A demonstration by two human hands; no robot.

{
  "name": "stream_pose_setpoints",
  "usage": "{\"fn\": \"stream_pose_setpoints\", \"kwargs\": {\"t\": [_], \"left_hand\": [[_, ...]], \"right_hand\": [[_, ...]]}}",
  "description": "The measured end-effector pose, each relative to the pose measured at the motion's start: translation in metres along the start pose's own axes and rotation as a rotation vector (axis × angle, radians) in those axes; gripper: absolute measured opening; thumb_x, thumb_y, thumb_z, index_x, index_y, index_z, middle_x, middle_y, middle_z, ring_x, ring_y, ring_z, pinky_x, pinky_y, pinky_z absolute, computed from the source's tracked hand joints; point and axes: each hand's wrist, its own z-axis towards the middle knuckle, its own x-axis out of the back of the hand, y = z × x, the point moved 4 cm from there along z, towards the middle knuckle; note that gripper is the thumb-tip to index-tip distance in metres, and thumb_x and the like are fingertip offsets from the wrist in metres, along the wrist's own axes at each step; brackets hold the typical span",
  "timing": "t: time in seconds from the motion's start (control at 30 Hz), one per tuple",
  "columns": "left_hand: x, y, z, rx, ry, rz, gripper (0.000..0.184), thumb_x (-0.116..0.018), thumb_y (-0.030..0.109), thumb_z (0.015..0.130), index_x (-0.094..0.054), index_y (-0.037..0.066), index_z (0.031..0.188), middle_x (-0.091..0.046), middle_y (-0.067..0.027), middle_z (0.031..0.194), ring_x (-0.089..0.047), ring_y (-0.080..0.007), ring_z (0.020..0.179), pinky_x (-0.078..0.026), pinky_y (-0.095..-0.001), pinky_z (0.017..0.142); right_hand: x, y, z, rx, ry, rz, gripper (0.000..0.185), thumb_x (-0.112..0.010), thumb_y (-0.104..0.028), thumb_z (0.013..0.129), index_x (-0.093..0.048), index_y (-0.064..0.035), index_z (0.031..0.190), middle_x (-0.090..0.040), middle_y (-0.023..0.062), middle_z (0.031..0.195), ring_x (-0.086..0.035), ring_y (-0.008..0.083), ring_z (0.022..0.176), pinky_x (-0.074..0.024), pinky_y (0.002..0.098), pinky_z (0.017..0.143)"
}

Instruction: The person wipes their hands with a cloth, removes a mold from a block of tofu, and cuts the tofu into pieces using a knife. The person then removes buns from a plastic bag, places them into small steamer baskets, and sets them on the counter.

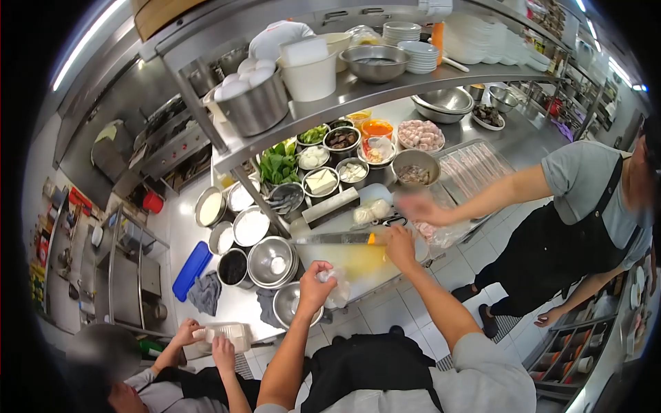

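My left hand (316, 286) is raised over the near edge of the counter, its fingers closed on a crumpled clear plastic bag (338, 292). My right hand (401, 248) is closed around the orange handle end of a wide-bladed knife (337, 239). The blade points left across a pale cutting board (335, 263) with a yellowish patch on it. Black-handled scissors (395, 221) and a wrapped white item (372, 212) lie just beyond the knife. Nested steel bowls (271, 261) stand left of the board.
At right, a co-worker's blurred hand (421, 208) reaches over a plastic bag of meat (444, 230). Another person at lower left holds a clear container (231, 337). Ingredient bowls (321, 182) line the back, under a steel shelf (323, 104). A blue lid (192, 270) lies left.
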Motion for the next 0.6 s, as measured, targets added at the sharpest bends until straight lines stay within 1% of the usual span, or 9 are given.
{"fn": "stream_pose_setpoints", "kwargs": {"t": [0.03, 0.13, 0.2, 0.27, 0.33, 0.37, 0.43, 0.53, 0.6], "left_hand": [[-0.003, -0.004, 0.005, 0.024, 0.010, -0.083, 0.029, -0.071, 0.001, 0.072, -0.062, 0.003, 0.099, -0.065, -0.0048, 0.093, -0.061, -0.0134, 0.089, -0.049, -0.0283, 0.081], [-0.013, -0.008, 0.013, 0.075, 0.021, -0.336, 0.027, -0.074, -0.002, 0.072, -0.062, 0.003, 0.095, -0.063, -0.0029, 0.091, -0.061, -0.0132, 0.083, -0.051, -0.0290, 0.078], [-0.012, -0.029, 0.021, -0.117, 0.089, 0.036, 0.028, -0.075, 0.008, 0.073, -0.063, 0.004, 0.097, -0.068, -0.0070, 0.092, -0.062, -0.0143, 0.089, -0.051, -0.0303, 0.080], [-0.017, -0.042, 0.016, -0.003, -0.009, 0.210, 0.028, -0.074, 0.008, 0.072, -0.064, 0.007, 0.099, -0.068, -0.0105, 0.094, -0.065, -0.0199, 0.091, -0.051, -0.0325, 0.083], [-0.020, -0.048, 0.007, -0.097, 0.008, 0.352, 0.030, -0.074, 0.009, 0.072, -0.064, 0.008, 0.100, -0.069, -0.0152, 0.093, -0.067, -0.0281, 0.091, -0.051, -0.0370, 0.084], [-0.019, -0.038, 0.011, -0.122, 0.013, 0.362, 0.030, -0.074, 0.009, 0.072, -0.064, 0.008, 0.100, -0.069, -0.0152, 0.093, -0.067, -0.0281, 0.091, -0.051, -0.0370, 0.084], [-0.017, -0.026, -0.009, -0.188, 0.050, 0.576, 0.034, -0.074, 0.010, 0.070, -0.061, 0.007, 0.101, -0.067, -0.0208, 0.094, -0.066, -0.0382, 0.088, -0.051, -0.0409, 0.082], [-0.026, -0.030, -0.009, -0.185, -0.010, 0.600, 0.035, -0.074, 0.010, 0.071, -0.058, 0.007, 0.101, -0.062, -0.0245, 0.096, -0.063, -0.0434, 0.078, -0.053, -0.0427, 0.074], [-0.031, -0.022, -0.006, -0.102, -0.056, 0.522, 0.033, -0.073, 0.008, 0.071, -0.056, 0.006, 0.099, -0.062, -0.0217, 0.094, -0.064, -0.0402, 0.075, -0.054, -0.0402, 0.070]], "right_hand": [[0.005, 0.008, 0.012, -0.077, -0.048, -0.116, 0.028, -0.060, -0.002, 0.077, -0.066, -0.0066, 0.104, -0.063, 0.0132, 0.111, -0.057, 0.0350, 0.106, -0.0454, 0.0475, 0.093], [-0.001, 0.035, 0.043, -0.032, -0.122, -0.284, 0.028, -0.061, -0.003, 0.076, -0.066, -0.0059, 0.104, -0.063, 0.0121, 0.113, -0.057, 0.0351, 0.108, -0.0466, 0.0469, 0.092], [-0.017, 0.056, 0.053, 0.008, -0.184, -0.301, 0.029, -0.062, -0.005, 0.075, -0.067, -0.0058, 0.104, -0.063, 0.0121, 0.113, -0.055, 0.0346, 0.111, -0.0460, 0.0456, 0.093], [-0.042, 0.074, 0.060, 0.115, -0.235, -0.368, 0.032, -0.066, -0.012, 0.074, -0.066, -0.0062, 0.106, -0.063, 0.0122, 0.114, -0.053, 0.0330, 0.115, -0.0437, 0.0442, 0.097], [-0.039, 0.071, 0.080, 0.181, -0.187, -0.409, 0.035, -0.068, -0.015, 0.074, -0.065, -0.0066, 0.107, -0.064, 0.0124, 0.115, -0.052, 0.0320, 0.117, -0.0419, 0.0439, 0.100], [-0.031, 0.068, 0.088, 0.235, -0.342, -0.503, 0.039, -0.070, -0.019, 0.073, -0.064, -0.0074, 0.109, -0.064, 0.0128, 0.115, -0.051, 0.0314, 0.117, -0.0402, 0.0444, 0.101], [-0.021, 0.061, 0.082, 0.312, -0.574, -0.617, 0.050, -0.074, -0.026, 0.070, -0.062, -0.0083, 0.114, -0.066, 0.0117, 0.112, -0.051, 0.0294, 0.117, -0.0377, 0.0466, 0.102], [-0.005, 0.057, 0.086, 0.335, -0.701, -0.637, 0.057, -0.077, -0.027, 0.065, -0.060, -0.0069, 0.116, -0.068, 0.0130, 0.106, -0.055, 0.0304, 0.113, -0.0401, 0.0452, 0.099], [0.002, 0.060, 0.083, 0.322, -0.666, -0.622, 0.060, -0.078, -0.028, 0.064, -0.059, -0.0059, 0.117, -0.069, 0.0139, 0.104, -0.059, 0.0314, 0.109, -0.0430, 0.0446, 0.096]]}}
